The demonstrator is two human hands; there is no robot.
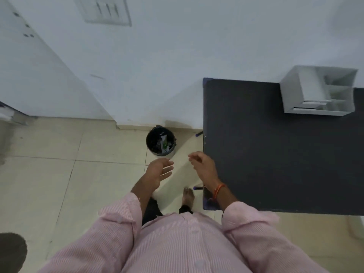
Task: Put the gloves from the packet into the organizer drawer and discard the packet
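clear plastic with green print, that's the packet (164, 144), lying inside the bin (161, 142), down among the black liner. the bin stands on the floor (59, 174) by the wall (157, 66), just off the table's (275, 144) far left corner. both hands hang in the air over the tiles, on the near side of the bin and apart from it. left hand (159, 173) is spread loose, fingers (167, 170) stretched toward the right, nothing in it. right hand (201, 166) is half curled, fingertips (192, 157) drooping, and it grips nothing either; it sits right along the table's left edge, with an orange thread (218, 191) around the wrist. both forearms come out of rolled pink striped sleeves (122, 219). a bare foot (188, 197) shows on the tiles between the arms, close to the table's near left corner. over at the far right edge of the dark tabletop stands the organizer (317, 91), white, pushed up against the wall, its drawer (315, 107) looking slid out toward the near side; too blurred to tell what's inside, and the gloves can't be made out. high on the wall, a switch plate (107, 10).
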